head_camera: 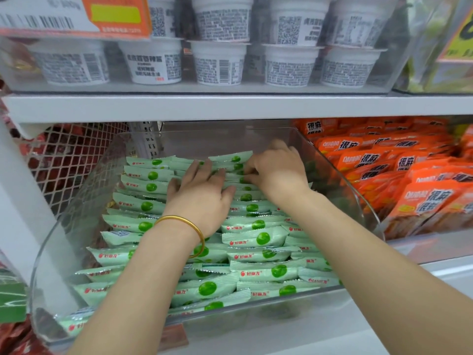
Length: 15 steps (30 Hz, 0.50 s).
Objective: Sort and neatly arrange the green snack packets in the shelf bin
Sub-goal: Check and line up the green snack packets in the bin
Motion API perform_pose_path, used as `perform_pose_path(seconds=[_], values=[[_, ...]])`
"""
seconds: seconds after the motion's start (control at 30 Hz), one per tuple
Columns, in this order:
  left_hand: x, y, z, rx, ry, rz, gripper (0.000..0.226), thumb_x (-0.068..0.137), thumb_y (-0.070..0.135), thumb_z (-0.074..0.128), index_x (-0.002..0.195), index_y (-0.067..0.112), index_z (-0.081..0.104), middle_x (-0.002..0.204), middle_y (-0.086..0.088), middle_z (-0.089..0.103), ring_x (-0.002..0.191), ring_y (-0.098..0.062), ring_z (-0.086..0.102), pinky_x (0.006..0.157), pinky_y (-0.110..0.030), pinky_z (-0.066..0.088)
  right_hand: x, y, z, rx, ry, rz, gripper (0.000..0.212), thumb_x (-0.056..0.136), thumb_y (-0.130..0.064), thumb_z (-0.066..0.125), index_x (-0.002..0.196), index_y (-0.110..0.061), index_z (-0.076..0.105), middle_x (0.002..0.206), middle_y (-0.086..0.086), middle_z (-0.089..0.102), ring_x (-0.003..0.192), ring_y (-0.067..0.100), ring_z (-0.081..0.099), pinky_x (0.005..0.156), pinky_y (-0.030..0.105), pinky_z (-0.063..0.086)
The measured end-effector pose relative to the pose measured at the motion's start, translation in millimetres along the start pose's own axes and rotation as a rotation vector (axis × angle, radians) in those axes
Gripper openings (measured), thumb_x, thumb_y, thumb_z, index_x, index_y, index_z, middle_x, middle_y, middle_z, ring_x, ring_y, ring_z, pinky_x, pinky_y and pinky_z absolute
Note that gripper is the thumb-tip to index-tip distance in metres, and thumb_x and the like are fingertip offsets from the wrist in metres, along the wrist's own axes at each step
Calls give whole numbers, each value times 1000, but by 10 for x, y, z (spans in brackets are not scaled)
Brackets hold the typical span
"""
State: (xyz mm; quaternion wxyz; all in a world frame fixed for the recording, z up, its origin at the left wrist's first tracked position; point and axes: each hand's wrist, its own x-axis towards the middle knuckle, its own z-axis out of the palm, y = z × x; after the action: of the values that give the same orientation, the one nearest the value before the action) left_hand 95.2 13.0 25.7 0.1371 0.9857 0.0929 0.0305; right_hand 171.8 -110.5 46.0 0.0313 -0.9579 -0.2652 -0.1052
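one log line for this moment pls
stage: arranging | left hand: pressing flat on green snack packets | right hand: pinching packets at back of clear bin | front packets: roughly in rows

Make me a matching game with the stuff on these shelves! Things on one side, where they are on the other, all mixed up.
Things
1. green packets
2. orange packets
3. white cups
4. gold bangle

Places
A. on the shelf above
B. round the left wrist
C. in the clear bin
D. right of the clear bin

Pairs: 1-C, 2-D, 3-A, 4-B
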Motion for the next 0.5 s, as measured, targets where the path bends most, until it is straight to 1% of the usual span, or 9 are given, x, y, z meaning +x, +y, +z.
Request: perform_pose_path(seconds=[0.1, 0.17, 0.27, 0.3, 0.37, 0.5], values=[[8, -18, 11, 27, -48, -24, 50, 99, 46, 23, 147, 31, 21, 159, 3, -1, 145, -15, -7, 115, -41, 0, 4, -28, 35, 9, -56, -8, 18, 94, -30, 53, 102, -26, 68, 104, 1, 63, 121, 22, 37, 92, 34, 30], [1, -25, 6, 13, -28, -24, 50, 99, 46, 23, 147, 32, 23, 159, 3, -2, 145, -15, -8, 115, -42, 0, 6, 11, 1, 77, -56, 11, 18, 94, -30, 53, 102, -28, 69, 106, 0, 65, 120, 22, 38, 94, 34, 33], [-3, -27, -2, -3, -15, -27, 49, 99, 46, 23, 146, 34, 23, 159, 3, -4, 145, -15, -9, 115, -43, -1, 10, 94, -55, 306, 73, 121, 18, 94, -27, 54, 103, -28, 69, 106, -2, 68, 122, 24, 40, 97, 37, 40], [-1, -27, -2, 3, -32, -33, 49, 99, 47, 23, 146, 35, 22, 159, 2, -3, 145, -16, -9, 115, -43, -2, 16, 97, -58, 328, 107, 137, 18, 94, -25, 54, 102, -27, 70, 107, -3, 68, 122, 25, 40, 96, 38, 40], [5, -26, -11, -3, -41, -42, 49, 99, 47, 23, 146, 35, 24, 159, 2, -2, 145, -16, -9, 115, -43, -2, 46, 67, -43, 260, 101, 124, 18, 94, -26, 54, 102, -28, 70, 111, -1, 66, 122, 27, 40, 95, 36, 41], [-6, -19, -26, -43, 36, -43, 46, 98, 45, 29, 143, 34, 33, 159, 2, 1, 145, -17, -6, 115, -43, 0, 129, -32, 10, 114, 56, 98, 16, 91, -30, 60, 104, -26, 68, 118, 1, 61, 129, 29, 34, 96, 35, 36]])
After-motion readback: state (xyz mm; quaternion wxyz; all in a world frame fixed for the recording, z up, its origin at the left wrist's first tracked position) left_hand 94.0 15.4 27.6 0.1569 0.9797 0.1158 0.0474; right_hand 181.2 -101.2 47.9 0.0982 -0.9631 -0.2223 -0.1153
